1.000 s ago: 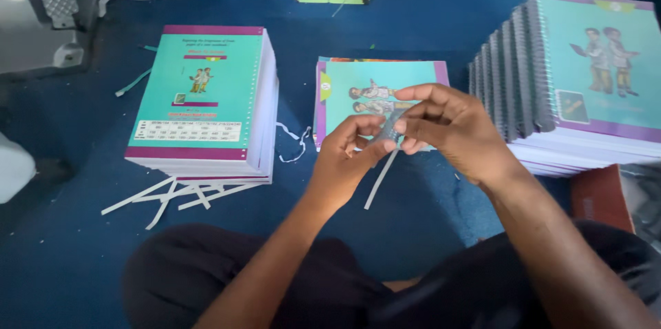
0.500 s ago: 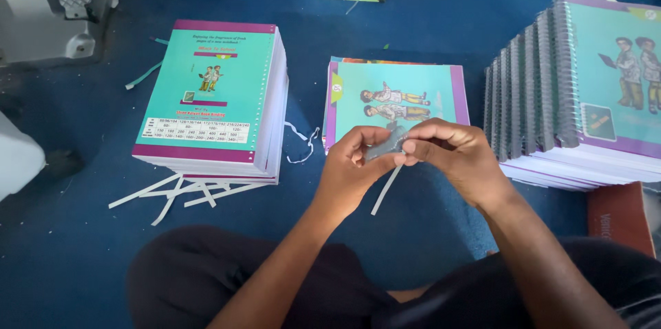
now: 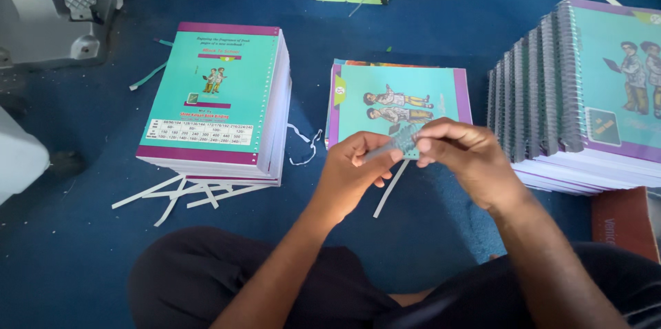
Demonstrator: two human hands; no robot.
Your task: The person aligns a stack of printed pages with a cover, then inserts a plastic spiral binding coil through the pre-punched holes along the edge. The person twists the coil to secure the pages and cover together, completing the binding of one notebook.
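Head view | both hands (image 3: 413, 163) pinch small grey coil (image 3: 394, 144), detail blurred | notebook (image 3: 399, 101) partly hidden

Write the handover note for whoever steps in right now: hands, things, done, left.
Left hand and right hand pinch a short grey spiral coil between the fingertips, above the middle notebook.
Left: tall stack of unbound teal books, paper strips beneath it.
Right: row of spiral-bound notebooks.
Done: right-hand pile bound.
Left: middle notebook shows no coil; the tall stack has punched holes only.
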